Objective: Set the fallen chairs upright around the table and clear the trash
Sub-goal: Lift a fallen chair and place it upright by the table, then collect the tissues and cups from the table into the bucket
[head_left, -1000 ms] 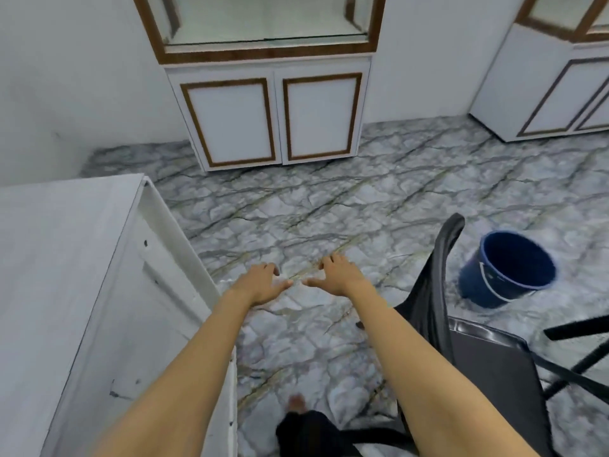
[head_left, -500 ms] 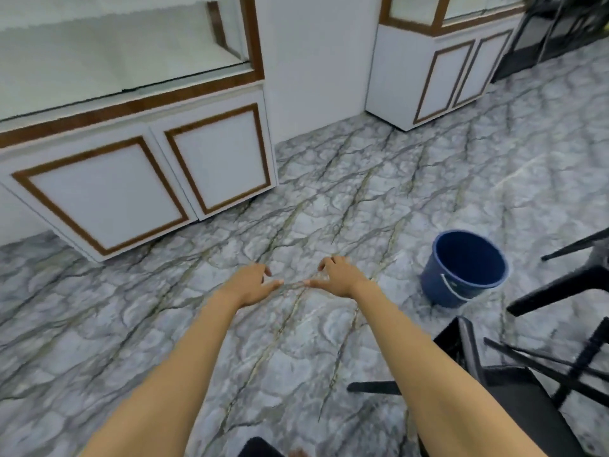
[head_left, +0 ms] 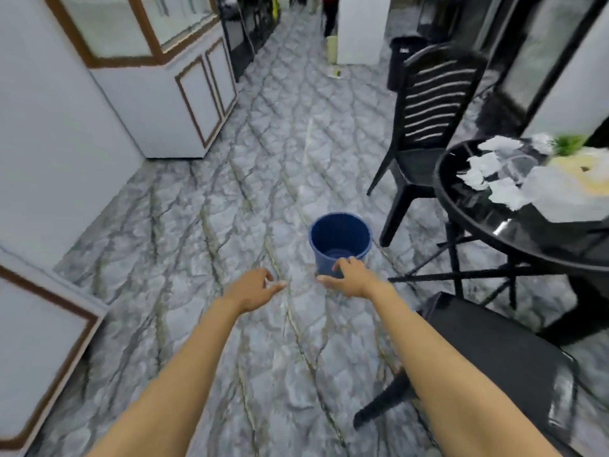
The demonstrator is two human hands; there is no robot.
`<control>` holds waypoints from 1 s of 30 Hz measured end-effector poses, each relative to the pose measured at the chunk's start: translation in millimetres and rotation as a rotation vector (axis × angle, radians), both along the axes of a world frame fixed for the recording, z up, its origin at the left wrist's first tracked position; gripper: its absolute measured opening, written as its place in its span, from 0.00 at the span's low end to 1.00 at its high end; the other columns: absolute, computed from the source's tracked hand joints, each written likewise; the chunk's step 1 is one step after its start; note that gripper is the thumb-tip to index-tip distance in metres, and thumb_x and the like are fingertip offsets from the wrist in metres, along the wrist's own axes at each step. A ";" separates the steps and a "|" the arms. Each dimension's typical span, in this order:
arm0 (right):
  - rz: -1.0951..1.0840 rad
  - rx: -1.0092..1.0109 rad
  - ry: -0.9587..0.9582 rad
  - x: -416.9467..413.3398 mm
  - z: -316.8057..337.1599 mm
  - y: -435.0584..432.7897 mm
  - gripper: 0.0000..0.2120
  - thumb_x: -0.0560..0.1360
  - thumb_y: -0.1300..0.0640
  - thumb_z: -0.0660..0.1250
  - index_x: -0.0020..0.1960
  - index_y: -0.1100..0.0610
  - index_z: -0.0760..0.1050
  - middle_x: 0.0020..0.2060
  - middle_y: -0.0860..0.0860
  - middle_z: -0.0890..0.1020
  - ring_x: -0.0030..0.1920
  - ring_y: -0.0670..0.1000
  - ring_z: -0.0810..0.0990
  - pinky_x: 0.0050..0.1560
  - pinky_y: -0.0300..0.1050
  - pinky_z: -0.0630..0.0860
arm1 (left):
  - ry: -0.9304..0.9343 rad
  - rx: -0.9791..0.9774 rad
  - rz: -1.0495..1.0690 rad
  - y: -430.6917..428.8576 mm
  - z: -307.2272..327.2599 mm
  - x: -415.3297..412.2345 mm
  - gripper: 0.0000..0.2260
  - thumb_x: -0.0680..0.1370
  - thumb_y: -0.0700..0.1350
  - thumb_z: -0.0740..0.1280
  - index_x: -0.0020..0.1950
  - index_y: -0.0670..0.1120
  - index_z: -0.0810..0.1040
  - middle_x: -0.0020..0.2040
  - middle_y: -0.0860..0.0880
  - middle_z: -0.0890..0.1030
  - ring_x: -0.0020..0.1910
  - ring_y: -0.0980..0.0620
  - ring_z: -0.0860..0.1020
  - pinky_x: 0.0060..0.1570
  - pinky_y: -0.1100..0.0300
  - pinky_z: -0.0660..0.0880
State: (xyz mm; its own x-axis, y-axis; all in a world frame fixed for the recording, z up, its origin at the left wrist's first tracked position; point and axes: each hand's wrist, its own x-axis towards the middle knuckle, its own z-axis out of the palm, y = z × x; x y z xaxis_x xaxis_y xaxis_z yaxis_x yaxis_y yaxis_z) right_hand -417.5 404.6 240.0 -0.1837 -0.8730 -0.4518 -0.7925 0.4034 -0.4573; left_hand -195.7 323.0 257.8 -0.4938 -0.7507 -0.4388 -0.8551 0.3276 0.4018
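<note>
The floor [head_left: 204, 232] is grey marbled tile with white cabinets [head_left: 184, 103] to the left of both hands. Beyond and to the right of the right hand stands the round black table [head_left: 461, 206], glossy-topped on thin crossed legs. 1 black slatted chair [head_left: 428, 103] is upright at its far side. A 2nd chair [head_left: 501, 354] lies just right of the right forearm; its broad dark panel faces up and 1 leg points at the floor, so it appears fallen.

Judgement on handling: both chairs look like moulded plastic, stiff and fairly light but bulky. The fallen one is best taken with 2 hands, at the top of the backrest and the seat edge, then pivoted on its legs.

The blue bucket [head_left: 339, 242] stands upright and appears empty, directly beyond the right hand. The trash [head_left: 501, 179], crumpled white paper and thin plastic, lies on the tabletop well to the right. It should be soft, nearly weightless and easily scattered, so gather it in handfuls.

The left hand [head_left: 255, 290] is spread loosely over bare floor, holding nothing. The right hand [head_left: 351, 277] is likewise loose and empty. Its fingers overlap the bucket's near rim; contact cannot be confirmed.
</note>
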 end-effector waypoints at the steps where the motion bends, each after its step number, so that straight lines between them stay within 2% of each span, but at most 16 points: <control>1: -0.071 -0.001 -0.011 -8.5 -1.9 -2.3 0.33 0.72 0.32 0.59 0.65 0.57 0.68 0.62 0.55 0.70 0.64 0.57 0.68 0.61 0.51 0.69 | 0.011 -0.007 -0.043 -14.3 0.3 -13.0 0.25 0.76 0.62 0.57 0.62 0.43 0.71 0.59 0.43 0.76 0.54 0.46 0.75 0.53 0.54 0.73; 3: -0.190 0.016 -0.012 -25.7 -5.5 -3.0 0.32 0.70 0.29 0.58 0.58 0.55 0.71 0.57 0.55 0.73 0.59 0.57 0.72 0.54 0.49 0.71 | 0.016 -0.007 -0.133 -36.2 -1.9 -42.4 0.27 0.76 0.64 0.55 0.62 0.44 0.71 0.59 0.44 0.77 0.55 0.45 0.76 0.55 0.51 0.73; 6: -0.346 0.032 -0.049 -52.2 -13.2 -5.0 0.33 0.71 0.29 0.56 0.59 0.56 0.71 0.61 0.55 0.72 0.62 0.56 0.71 0.59 0.51 0.70 | 0.031 0.006 -0.273 -61.5 -11.0 -90.7 0.28 0.76 0.66 0.53 0.61 0.45 0.71 0.56 0.46 0.76 0.50 0.47 0.75 0.50 0.54 0.72; 8: -0.430 0.028 -0.062 -74.2 -17.9 -7.4 0.32 0.74 0.32 0.56 0.62 0.58 0.70 0.64 0.57 0.70 0.65 0.56 0.68 0.64 0.52 0.67 | 0.055 0.024 -0.356 -76.2 -18.3 -122.7 0.27 0.76 0.66 0.53 0.56 0.44 0.73 0.51 0.47 0.76 0.46 0.48 0.74 0.47 0.54 0.72; 11: -0.543 0.028 -0.076 -112.4 -25.0 -13.8 0.33 0.73 0.31 0.56 0.64 0.57 0.69 0.66 0.57 0.68 0.68 0.55 0.65 0.69 0.53 0.64 | 0.097 0.043 -0.436 -101.5 -25.3 -171.8 0.21 0.76 0.65 0.55 0.43 0.46 0.71 0.37 0.51 0.72 0.35 0.52 0.70 0.38 0.56 0.68; 13: -0.599 0.020 -0.081 -139.1 -27.6 -21.2 0.35 0.73 0.31 0.56 0.65 0.58 0.69 0.66 0.57 0.69 0.68 0.56 0.65 0.70 0.54 0.63 | 0.096 0.037 -0.482 -119.9 -27.0 -205.1 0.20 0.74 0.66 0.56 0.37 0.49 0.67 0.32 0.53 0.68 0.32 0.53 0.67 0.37 0.55 0.66; 15: -0.648 0.023 -0.076 -165.8 -25.0 -29.5 0.36 0.73 0.30 0.54 0.65 0.59 0.69 0.66 0.58 0.68 0.69 0.57 0.66 0.69 0.54 0.64 | 0.086 0.034 -0.540 -137.4 -27.1 -238.9 0.21 0.72 0.68 0.55 0.33 0.52 0.65 0.30 0.53 0.67 0.30 0.52 0.67 0.40 0.50 0.69; 18: -0.693 0.024 -0.059 -203.9 -16.4 -40.9 0.36 0.74 0.31 0.52 0.68 0.59 0.67 0.69 0.59 0.66 0.71 0.58 0.63 0.70 0.54 0.62 | 0.073 0.057 -0.598 -156.5 -19.1 -288.9 0.21 0.75 0.66 0.55 0.37 0.49 0.69 0.34 0.50 0.72 0.36 0.48 0.72 0.45 0.48 0.72; 20: -0.754 0.005 -0.053 -226.5 -9.8 -43.9 0.35 0.75 0.32 0.52 0.68 0.59 0.66 0.70 0.58 0.65 0.71 0.57 0.62 0.69 0.55 0.61 | 0.081 0.095 -0.637 -165.4 -12.5 -322.4 0.22 0.76 0.64 0.55 0.45 0.45 0.72 0.40 0.47 0.76 0.42 0.46 0.75 0.45 0.51 0.72; 23: -0.839 -0.012 -0.007 -257.0 -7.6 -41.5 0.34 0.74 0.31 0.52 0.65 0.58 0.68 0.66 0.57 0.68 0.68 0.58 0.65 0.65 0.54 0.65 | 0.098 0.111 -0.724 -169.8 -8.9 -369.1 0.23 0.77 0.61 0.56 0.53 0.42 0.73 0.45 0.47 0.76 0.46 0.48 0.74 0.43 0.56 0.69; 25: -0.926 -0.032 -0.010 -277.0 -9.7 -38.5 0.34 0.74 0.31 0.52 0.64 0.58 0.69 0.64 0.57 0.69 0.65 0.58 0.67 0.64 0.55 0.66 | 0.124 0.113 -0.781 -169.4 -8.1 -400.5 0.23 0.78 0.59 0.56 0.54 0.40 0.74 0.46 0.46 0.75 0.47 0.46 0.74 0.43 0.56 0.69; 28: -1.071 -0.082 -0.027 -306.5 -13.2 -33.4 0.34 0.74 0.31 0.51 0.63 0.57 0.70 0.61 0.56 0.71 0.64 0.57 0.68 0.64 0.56 0.69 | 0.138 0.103 -0.857 -171.2 -11.2 -453.5 0.20 0.77 0.59 0.59 0.50 0.41 0.74 0.41 0.49 0.75 0.46 0.46 0.74 0.41 0.57 0.68; 30: -1.185 -0.115 -0.033 -326.1 -15.4 -31.5 0.32 0.74 0.31 0.51 0.60 0.57 0.71 0.59 0.55 0.72 0.62 0.56 0.69 0.60 0.55 0.71 | 0.158 0.077 -0.921 -173.0 -15.5 -491.3 0.20 0.76 0.58 0.62 0.54 0.41 0.74 0.46 0.47 0.76 0.50 0.46 0.74 0.45 0.58 0.69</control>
